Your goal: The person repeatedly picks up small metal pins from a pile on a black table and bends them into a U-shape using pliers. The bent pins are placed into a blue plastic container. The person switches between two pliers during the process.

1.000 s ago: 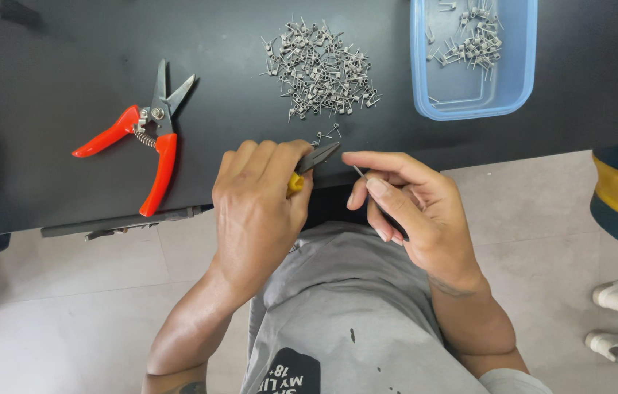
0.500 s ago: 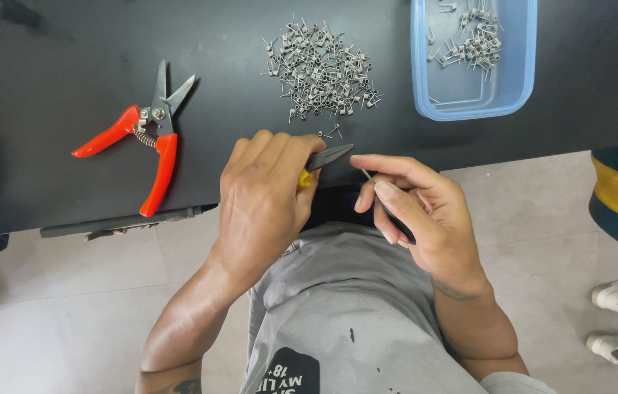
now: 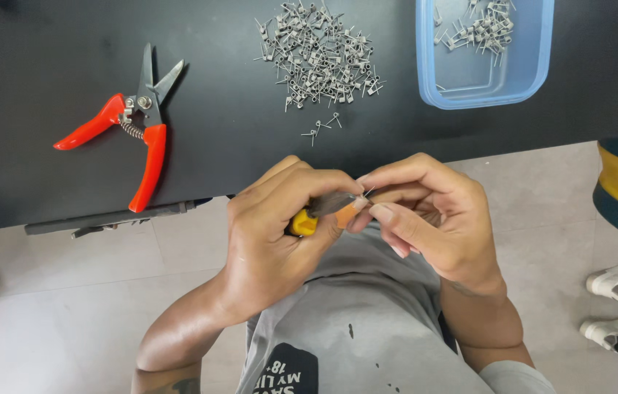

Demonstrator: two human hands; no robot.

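Small pliers [image 3: 323,210] with a yellow-and-orange grip are clamped in the left hand [image 3: 280,241], fingers wrapped tight, just below the black table's [image 3: 46,58] near edge. A thin metal piece at the plier tip is pinched between right hand [image 3: 426,211] thumb and forefinger; its exact shape can't be told. Both hands are touching over the grey shirt [image 3: 367,328]. On the table: a pile of small wire springs [image 3: 316,55], three strays [image 3: 321,125] nearer, red-handled snips [image 3: 130,128] to the left, more springs in a blue tray [image 3: 484,91] to the right.
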